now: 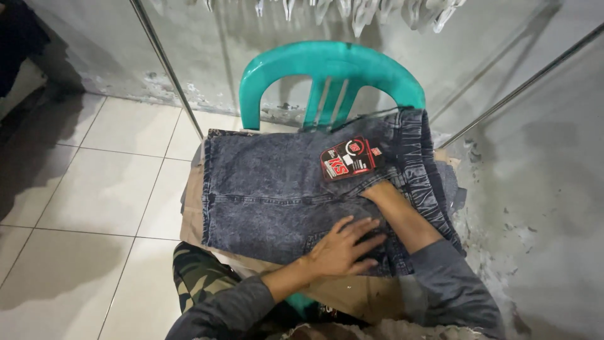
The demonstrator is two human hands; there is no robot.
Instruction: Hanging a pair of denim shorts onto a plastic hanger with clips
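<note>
A tiled floor (100,189) and grey wall surround a teal plastic chair (333,69) stacked with clothes. Dark denim shorts (270,189) lie flattened on top, tag (349,158) at one o'clock, folding apparently unfinished. The left hand (343,249) presses flat, fingers spread, at five o'clock; the right hand (377,189) slips under the fabric, its grip hidden.

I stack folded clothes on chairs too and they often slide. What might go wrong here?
The denim shorts top a pile overhanging the teal plastic chair; pressure from the left hand may tip it onto the tiled floor. The right hand, tucked under the fabric, might snag the red and black hang tag.
</note>
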